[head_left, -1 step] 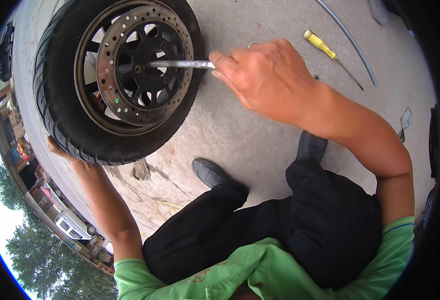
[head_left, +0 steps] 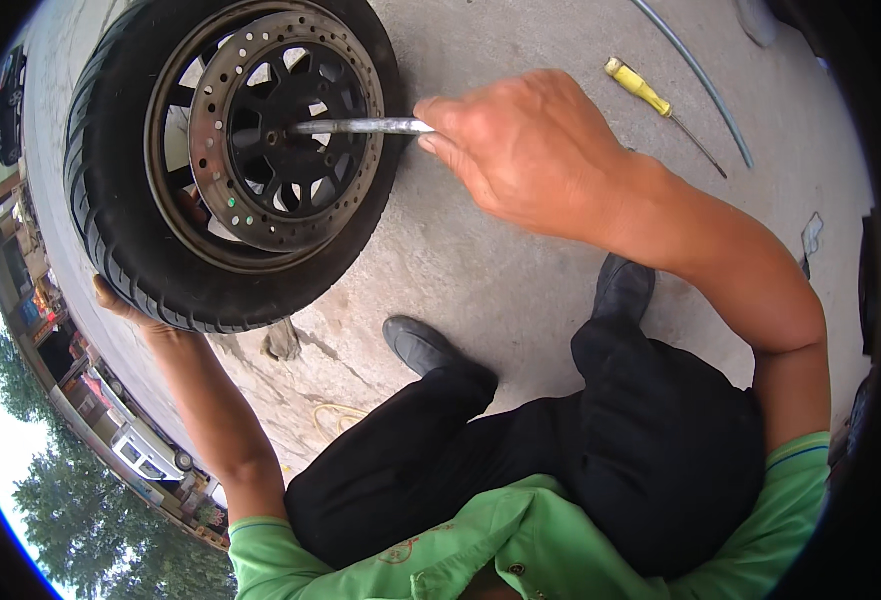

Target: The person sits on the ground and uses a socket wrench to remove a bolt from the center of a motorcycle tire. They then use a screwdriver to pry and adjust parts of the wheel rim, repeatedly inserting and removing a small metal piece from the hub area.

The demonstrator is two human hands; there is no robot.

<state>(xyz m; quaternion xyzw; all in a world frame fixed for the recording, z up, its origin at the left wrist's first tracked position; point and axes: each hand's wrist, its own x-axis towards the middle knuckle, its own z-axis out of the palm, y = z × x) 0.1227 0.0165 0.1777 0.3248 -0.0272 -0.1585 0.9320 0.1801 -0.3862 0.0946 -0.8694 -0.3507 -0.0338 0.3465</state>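
A small wheel with a black rubber tyre stands tilted on edge at the upper left. Its face carries a perforated metal brake disc around a black spoked hub. My left hand grips the tyre's lower edge from behind; most of its fingers are hidden by the wheel, and a bit of finger shows between the spokes. My right hand is closed around the end of a grey metal rod, whose other end reaches into the hub's centre. That inner end is out of sight.
On the concrete ground at the upper right lie a yellow-handled screwdriver and a grey hose. A dark lump and a thin yellow cord lie below the wheel. My shoes are between. Parked vehicles stand far left.
The wheel and rod have shifted very slightly left, and my right hand has moved a touch up and left with them. Both grips stay the same.
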